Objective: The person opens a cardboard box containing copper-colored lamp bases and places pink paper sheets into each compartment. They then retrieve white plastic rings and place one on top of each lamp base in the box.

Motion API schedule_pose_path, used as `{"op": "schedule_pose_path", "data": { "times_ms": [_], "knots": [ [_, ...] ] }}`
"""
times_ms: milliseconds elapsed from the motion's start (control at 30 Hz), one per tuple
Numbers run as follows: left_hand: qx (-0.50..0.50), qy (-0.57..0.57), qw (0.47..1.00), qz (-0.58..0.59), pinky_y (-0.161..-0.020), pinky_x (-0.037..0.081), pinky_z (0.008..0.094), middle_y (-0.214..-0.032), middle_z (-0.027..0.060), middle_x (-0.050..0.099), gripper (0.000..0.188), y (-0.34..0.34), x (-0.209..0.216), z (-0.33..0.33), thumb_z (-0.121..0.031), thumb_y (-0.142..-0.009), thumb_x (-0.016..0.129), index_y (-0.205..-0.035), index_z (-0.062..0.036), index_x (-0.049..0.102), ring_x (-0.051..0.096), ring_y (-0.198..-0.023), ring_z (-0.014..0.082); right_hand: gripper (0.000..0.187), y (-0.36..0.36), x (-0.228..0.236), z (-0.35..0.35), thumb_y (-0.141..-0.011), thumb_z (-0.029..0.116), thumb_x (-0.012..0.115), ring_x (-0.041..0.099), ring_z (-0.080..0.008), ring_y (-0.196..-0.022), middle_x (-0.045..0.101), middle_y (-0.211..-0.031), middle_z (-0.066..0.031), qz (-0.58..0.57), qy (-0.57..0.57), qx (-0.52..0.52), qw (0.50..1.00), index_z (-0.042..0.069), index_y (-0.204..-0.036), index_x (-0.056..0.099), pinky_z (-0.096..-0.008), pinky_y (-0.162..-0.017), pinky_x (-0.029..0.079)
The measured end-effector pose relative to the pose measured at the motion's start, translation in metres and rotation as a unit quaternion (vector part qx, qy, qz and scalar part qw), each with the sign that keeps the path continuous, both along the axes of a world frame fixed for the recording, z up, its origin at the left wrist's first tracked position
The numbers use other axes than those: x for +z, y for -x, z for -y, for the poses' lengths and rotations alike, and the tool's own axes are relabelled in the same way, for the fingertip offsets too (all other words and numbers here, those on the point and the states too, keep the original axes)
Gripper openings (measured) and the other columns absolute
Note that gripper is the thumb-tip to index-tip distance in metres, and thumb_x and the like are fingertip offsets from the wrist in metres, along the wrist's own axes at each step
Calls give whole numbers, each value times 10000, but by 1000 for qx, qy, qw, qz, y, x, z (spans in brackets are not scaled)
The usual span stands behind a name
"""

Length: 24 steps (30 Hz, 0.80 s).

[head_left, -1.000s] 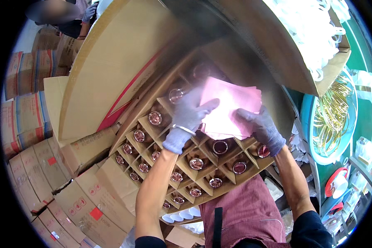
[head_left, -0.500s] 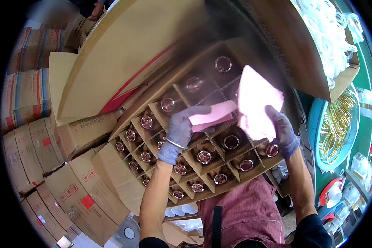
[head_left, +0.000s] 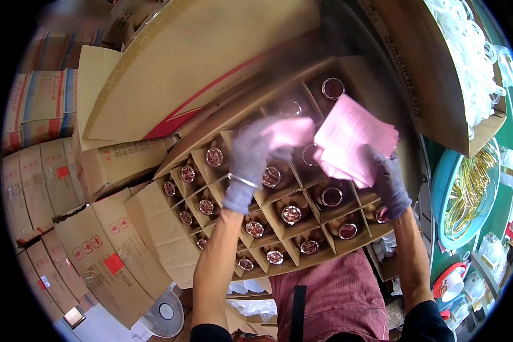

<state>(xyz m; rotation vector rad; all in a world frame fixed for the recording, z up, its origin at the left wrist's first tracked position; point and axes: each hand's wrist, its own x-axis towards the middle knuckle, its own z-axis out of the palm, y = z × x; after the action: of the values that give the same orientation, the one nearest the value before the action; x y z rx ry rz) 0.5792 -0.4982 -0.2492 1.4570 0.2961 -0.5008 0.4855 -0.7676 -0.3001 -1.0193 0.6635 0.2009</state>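
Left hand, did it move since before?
Yes: the left hand moved a little left against the divided carton, uncovering a silver-rimmed piece.

I see a fanned stack of thin, flat, four-sided pink sheets (head_left: 353, 139), tilted, its edges uneven, in the grey-gloved right hand (head_left: 389, 179). Just left of it, a blurred pink piece (head_left: 293, 131) is pinched in the grey-gloved left hand (head_left: 249, 154). Both are above a divided brown cardboard carton (head_left: 165, 231).
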Motion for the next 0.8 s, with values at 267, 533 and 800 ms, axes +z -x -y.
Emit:
{"op": "schedule_pose_path", "data": {
  "times_ms": [267,533,800],
  "knots": [
    [-191,-407,826,340,-625,590,281,-1128,165,615,305,-51,-59,-2,8,-910,481,-1195,37,587,697,-763,210,362,28,-9,16,-879,156,673,611,-150,-950,619,-1065,-48,9,-6,17,1000,9,-1185,548,-288,-837,506],
    [-101,-409,857,298,-640,576,271,-1027,154,668,327,-41,-61,-3,-3,-914,475,-1221,31,586,698,-814,190,454,-7,2,-44,-976,315,514,559,-263,-1164,606,-1208,-168,69,-147,34,986,-46,-1250,533,-364,-1032,432],
    [-70,-418,902,84,-726,524,322,-888,136,693,283,-41,-37,16,24,-812,492,-1060,68,620,659,-879,214,519,-95,-58,-84,-868,119,627,494,-274,-1265,523,-1349,-198,344,332,178,860,-17,-1344,472,-341,-1080,367]
  ]
}}
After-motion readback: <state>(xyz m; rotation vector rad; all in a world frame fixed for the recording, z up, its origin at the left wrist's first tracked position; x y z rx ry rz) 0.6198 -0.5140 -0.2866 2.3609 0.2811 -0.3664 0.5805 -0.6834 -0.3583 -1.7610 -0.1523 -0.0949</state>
